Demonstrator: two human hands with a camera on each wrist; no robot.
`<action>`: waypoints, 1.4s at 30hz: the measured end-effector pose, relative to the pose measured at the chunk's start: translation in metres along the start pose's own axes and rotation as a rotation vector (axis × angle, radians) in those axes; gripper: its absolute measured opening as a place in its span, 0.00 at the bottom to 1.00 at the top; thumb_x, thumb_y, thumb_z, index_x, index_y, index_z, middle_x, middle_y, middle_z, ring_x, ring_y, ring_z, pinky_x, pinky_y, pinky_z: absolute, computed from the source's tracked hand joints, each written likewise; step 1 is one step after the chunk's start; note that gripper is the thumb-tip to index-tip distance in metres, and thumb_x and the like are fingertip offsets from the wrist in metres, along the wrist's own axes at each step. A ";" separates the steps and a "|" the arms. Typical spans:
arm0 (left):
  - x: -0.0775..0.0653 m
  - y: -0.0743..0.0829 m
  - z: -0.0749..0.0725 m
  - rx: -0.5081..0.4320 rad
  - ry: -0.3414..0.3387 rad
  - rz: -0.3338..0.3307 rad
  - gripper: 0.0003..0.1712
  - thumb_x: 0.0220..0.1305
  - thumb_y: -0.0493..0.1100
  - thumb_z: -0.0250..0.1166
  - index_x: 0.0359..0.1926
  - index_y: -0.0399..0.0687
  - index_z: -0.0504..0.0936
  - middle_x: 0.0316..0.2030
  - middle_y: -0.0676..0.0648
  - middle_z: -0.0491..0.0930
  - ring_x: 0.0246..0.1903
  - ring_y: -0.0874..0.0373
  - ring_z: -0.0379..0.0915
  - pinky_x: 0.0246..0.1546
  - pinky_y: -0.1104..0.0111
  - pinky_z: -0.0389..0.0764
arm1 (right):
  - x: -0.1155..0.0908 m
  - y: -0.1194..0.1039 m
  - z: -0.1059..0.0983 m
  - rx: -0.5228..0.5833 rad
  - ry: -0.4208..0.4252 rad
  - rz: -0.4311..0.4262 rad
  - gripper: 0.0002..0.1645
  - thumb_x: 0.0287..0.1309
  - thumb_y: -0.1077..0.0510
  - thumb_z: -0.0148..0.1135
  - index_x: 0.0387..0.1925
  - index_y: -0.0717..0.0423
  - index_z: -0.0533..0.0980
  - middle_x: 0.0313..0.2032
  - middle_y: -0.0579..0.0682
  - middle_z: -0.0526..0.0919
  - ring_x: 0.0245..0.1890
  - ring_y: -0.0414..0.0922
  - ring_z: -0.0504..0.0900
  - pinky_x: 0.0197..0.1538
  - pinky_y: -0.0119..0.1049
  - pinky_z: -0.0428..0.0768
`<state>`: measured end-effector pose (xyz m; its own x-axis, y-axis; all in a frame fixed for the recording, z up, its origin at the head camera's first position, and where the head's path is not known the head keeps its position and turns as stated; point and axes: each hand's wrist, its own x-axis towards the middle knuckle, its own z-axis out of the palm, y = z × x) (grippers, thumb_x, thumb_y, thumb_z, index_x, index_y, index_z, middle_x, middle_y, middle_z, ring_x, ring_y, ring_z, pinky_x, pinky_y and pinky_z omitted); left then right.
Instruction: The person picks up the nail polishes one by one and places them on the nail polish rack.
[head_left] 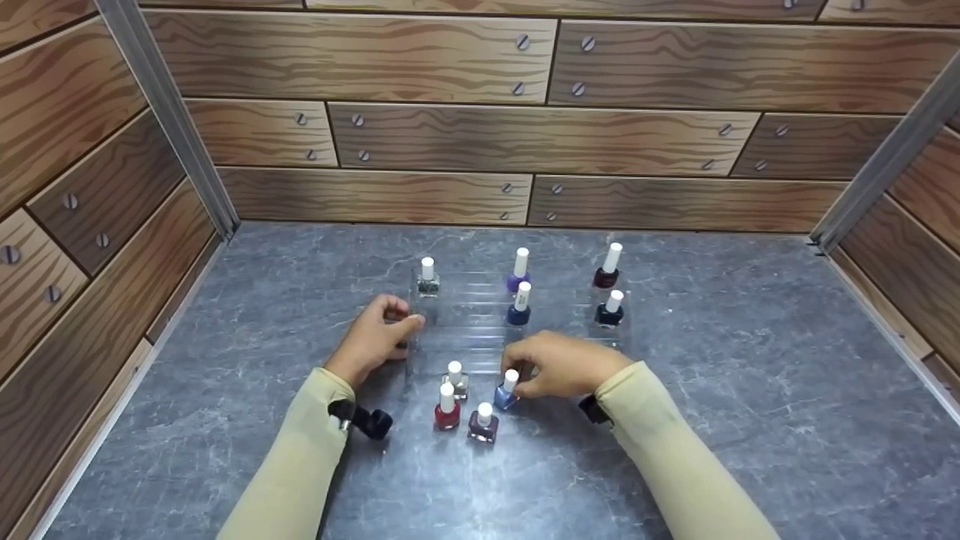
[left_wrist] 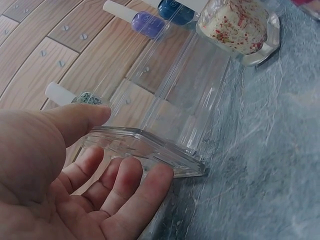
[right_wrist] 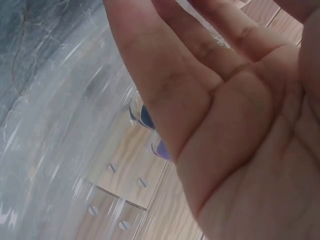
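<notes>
A clear plastic tiered rack (head_left: 459,337) stands in the middle of the table. My left hand (head_left: 375,334) grips its left side panel (left_wrist: 145,142), thumb on the inner face and fingers outside. At the rack's front, my right hand (head_left: 562,364) pinches a light blue nail polish bottle (head_left: 505,395), which leans to one side; the right wrist view does not show this bottle. On the rack are a glitter nail polish (head_left: 428,283), a purple one (head_left: 517,282), a dark blue one (head_left: 518,313), a dark red one (head_left: 607,277) and a black one (head_left: 610,315).
In front of the rack, close together, stand a speckled clear nail polish (head_left: 455,379), a red one (head_left: 447,415) and a dark purple one (head_left: 483,427). Wood-patterned walls (head_left: 442,135) close in the grey marbled table (head_left: 750,375) at the back and sides.
</notes>
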<state>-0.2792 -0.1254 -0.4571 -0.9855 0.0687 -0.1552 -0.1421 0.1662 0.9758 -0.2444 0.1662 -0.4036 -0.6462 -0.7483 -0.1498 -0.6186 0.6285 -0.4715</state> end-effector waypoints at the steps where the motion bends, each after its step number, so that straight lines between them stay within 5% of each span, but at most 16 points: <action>1: 0.000 0.000 0.000 0.003 0.000 0.000 0.18 0.69 0.40 0.69 0.51 0.39 0.70 0.46 0.43 0.71 0.42 0.51 0.76 0.41 0.59 0.89 | 0.000 0.000 0.001 -0.012 0.004 -0.001 0.06 0.59 0.61 0.71 0.36 0.52 0.81 0.37 0.42 0.86 0.40 0.40 0.84 0.48 0.35 0.84; 12: -0.001 0.001 -0.001 -0.011 -0.011 0.004 0.16 0.70 0.40 0.69 0.47 0.42 0.70 0.44 0.44 0.71 0.39 0.52 0.74 0.40 0.59 0.89 | 0.005 0.001 0.004 -0.051 -0.003 0.018 0.12 0.58 0.60 0.72 0.30 0.51 0.74 0.29 0.40 0.76 0.30 0.38 0.71 0.35 0.33 0.75; 36: 0.000 -0.002 -0.005 0.011 -0.028 -0.016 0.22 0.71 0.42 0.68 0.59 0.40 0.70 0.47 0.43 0.71 0.38 0.54 0.73 0.38 0.63 0.88 | 0.006 0.003 0.008 0.016 -0.019 0.072 0.13 0.58 0.59 0.73 0.31 0.50 0.73 0.29 0.41 0.76 0.30 0.38 0.73 0.36 0.34 0.77; 42: 0.001 -0.003 -0.002 -0.003 -0.020 0.004 0.16 0.71 0.41 0.68 0.49 0.44 0.69 0.43 0.46 0.70 0.36 0.55 0.71 0.34 0.65 0.86 | 0.005 0.003 0.007 0.017 -0.015 0.063 0.13 0.57 0.60 0.72 0.31 0.51 0.73 0.29 0.41 0.76 0.30 0.39 0.72 0.36 0.34 0.76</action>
<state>-0.2795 -0.1279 -0.4595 -0.9841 0.0890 -0.1538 -0.1379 0.1632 0.9769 -0.2468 0.1627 -0.4122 -0.6768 -0.7104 -0.1928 -0.5690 0.6711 -0.4752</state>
